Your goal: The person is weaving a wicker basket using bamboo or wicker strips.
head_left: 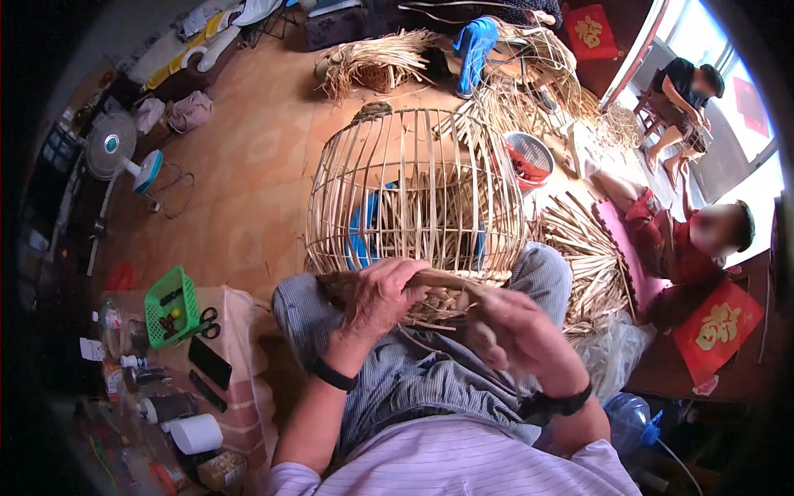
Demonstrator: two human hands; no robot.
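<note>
A large openwork basket of thin upright pale slats and hoops lies between my knees. Its tightly woven end faces me. My left hand is closed at the near edge of this weave, its fingers bent over a flat tan plant strip. The strip runs across to my right hand, which is blurred, with curled fingers and thumb around the strip's other end. Part of the woven end is hidden behind both hands.
Left, a cloth-covered table holds a green basket, scissors, a phone and bottles. A fan stands behind. Loose strips, a blue stool and a bucket lie beyond. Two people sit right.
</note>
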